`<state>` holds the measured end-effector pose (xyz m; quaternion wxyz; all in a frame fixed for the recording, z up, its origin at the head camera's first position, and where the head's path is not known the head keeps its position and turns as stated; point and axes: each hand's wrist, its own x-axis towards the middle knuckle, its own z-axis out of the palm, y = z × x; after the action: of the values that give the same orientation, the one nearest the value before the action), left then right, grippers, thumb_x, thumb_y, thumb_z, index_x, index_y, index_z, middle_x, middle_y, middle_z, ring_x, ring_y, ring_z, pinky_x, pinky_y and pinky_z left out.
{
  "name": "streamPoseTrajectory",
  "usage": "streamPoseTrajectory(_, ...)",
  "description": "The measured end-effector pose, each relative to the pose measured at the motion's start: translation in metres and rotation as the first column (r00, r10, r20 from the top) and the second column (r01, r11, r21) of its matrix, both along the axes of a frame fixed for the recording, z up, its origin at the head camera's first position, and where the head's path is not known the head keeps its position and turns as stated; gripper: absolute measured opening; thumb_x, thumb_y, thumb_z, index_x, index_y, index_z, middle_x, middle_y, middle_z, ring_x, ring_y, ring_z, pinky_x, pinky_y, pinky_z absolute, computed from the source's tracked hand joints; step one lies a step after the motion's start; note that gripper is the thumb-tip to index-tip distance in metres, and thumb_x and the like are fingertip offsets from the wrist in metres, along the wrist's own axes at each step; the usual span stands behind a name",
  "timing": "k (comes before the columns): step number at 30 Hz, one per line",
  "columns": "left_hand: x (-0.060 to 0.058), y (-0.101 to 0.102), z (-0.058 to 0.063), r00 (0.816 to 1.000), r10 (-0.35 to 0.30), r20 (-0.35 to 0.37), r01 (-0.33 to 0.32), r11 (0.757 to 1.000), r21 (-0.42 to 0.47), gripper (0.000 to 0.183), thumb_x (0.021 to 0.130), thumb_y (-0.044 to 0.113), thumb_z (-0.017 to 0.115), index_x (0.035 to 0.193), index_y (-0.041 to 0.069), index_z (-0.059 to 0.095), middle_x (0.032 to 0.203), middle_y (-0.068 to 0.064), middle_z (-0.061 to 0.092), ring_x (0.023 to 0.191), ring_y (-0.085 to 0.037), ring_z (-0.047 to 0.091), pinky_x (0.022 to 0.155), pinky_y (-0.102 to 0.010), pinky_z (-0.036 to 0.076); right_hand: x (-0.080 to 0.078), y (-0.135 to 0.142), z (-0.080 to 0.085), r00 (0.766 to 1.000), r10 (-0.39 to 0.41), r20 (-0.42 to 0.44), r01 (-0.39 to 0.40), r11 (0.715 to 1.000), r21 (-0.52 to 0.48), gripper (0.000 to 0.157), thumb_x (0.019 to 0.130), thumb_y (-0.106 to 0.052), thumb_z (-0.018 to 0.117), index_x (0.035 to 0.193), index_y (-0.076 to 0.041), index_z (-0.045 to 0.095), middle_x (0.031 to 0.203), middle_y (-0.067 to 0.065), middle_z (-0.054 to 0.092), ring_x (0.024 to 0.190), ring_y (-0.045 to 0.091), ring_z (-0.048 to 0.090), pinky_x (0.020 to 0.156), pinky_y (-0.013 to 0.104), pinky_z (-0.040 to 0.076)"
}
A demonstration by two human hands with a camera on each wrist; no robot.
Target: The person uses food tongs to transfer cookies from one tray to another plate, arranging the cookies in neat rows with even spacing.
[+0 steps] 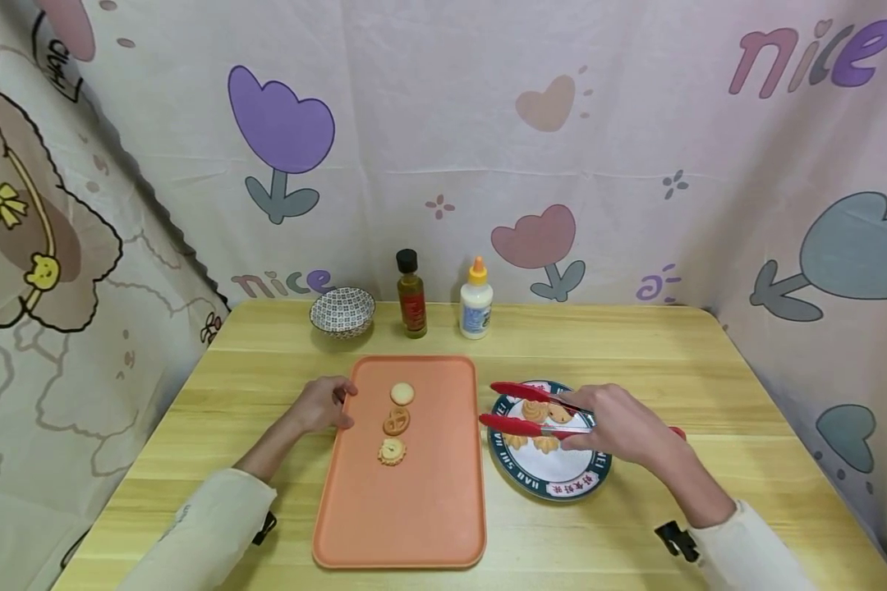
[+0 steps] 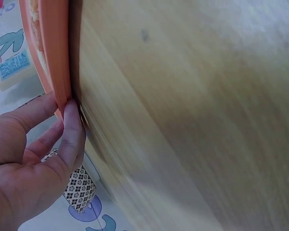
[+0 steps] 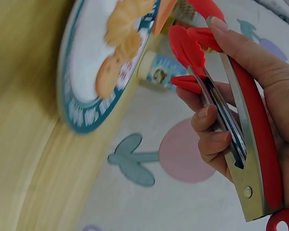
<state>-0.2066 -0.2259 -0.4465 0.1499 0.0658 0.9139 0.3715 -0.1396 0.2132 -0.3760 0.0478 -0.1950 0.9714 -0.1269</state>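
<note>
My left hand (image 1: 316,405) pinches the left rim of an orange tray (image 1: 399,517), thumb on one side and fingers on the other in the left wrist view. A round plain cookie (image 1: 402,394), a pretzel-shaped cookie (image 1: 396,421) and a scalloped cookie (image 1: 392,451) lie in a column on the tray. My right hand (image 1: 624,423) grips red-and-metal tongs (image 3: 260,139), fingers and thumb around the two arms. The tongs' red tips stand apart, with nothing between them, over the left side of a green-rimmed plate (image 1: 535,484). Several cookies (image 1: 534,412) lie on that plate, partly behind the tongs.
Along the back edge of the wooden table (image 1: 636,345) stand a patterned bowl (image 1: 343,312), a dark-capped bottle (image 1: 412,300) and a white glue bottle (image 1: 476,304) with an orange cap. A printed curtain (image 1: 414,123) hangs behind the table and along its sides.
</note>
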Motion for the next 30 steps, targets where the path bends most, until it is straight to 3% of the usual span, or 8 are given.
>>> streamPoseTrajectory(9, 0.0, 0.0, 0.0, 1.0, 0.002, -0.005, -0.002, 1.0, -0.012, 0.043, 0.07, -0.004, 0.077, 0.11, -0.005, 0.06, 0.091, -0.015, 0.053, 0.07, -0.017, 0.047, 0.059, -0.029, 0.043, -0.018, -0.04, -0.003, 0.997, 0.066, -0.047, -0.067, 0.998, -0.017, 0.066, 0.067, -0.039, 0.084, 0.123, -0.01, 0.064, 0.101, 0.007, 0.069, 0.074, 0.012, 0.053, 0.063, 0.025, 0.048)
streamPoseTrajectory(12, 0.0, 0.0, 0.0, 1.0, 0.002, -0.008, -0.002, 1.0, -0.014, 0.044, 0.07, -0.004, 0.077, 0.11, -0.005, 0.06, 0.09, -0.015, 0.054, 0.07, -0.017, 0.048, 0.058, -0.029, 0.044, -0.026, -0.054, -0.007, 0.993, 0.102, -0.062, -0.103, 0.995, -0.014, 0.064, 0.068, -0.037, 0.084, 0.122, -0.008, 0.065, 0.097, 0.007, 0.069, 0.071, 0.012, 0.052, 0.061, 0.024, 0.046)
streamPoseTrajectory(18, -0.001, 0.0, 0.0, 1.0, 0.003, -0.014, -0.003, 1.0, -0.007, 0.043, 0.069, -0.005, 0.077, 0.109, -0.005, 0.06, 0.089, -0.015, 0.053, 0.069, -0.017, 0.047, 0.058, -0.029, 0.043, -0.044, -0.081, -0.014, 0.995, 0.1, -0.007, -0.101, 0.995, -0.006, 0.062, 0.07, -0.036, 0.082, 0.123, -0.008, 0.064, 0.097, 0.008, 0.068, 0.07, 0.014, 0.05, 0.059, 0.024, 0.043)
streamPoseTrajectory(30, -0.001, 0.0, 0.001, 1.0, 0.003, -0.001, -0.003, 1.0, 0.012, 0.042, 0.071, -0.005, 0.076, 0.109, -0.005, 0.06, 0.088, -0.013, 0.052, 0.066, -0.015, 0.046, 0.055, -0.026, 0.043, -0.063, -0.12, -0.02, 0.984, 0.17, -0.044, -0.169, 0.985, 0.021, 0.057, 0.074, -0.035, 0.08, 0.122, -0.007, 0.065, 0.081, 0.004, 0.062, 0.064, 0.014, 0.048, 0.056, 0.023, 0.043)
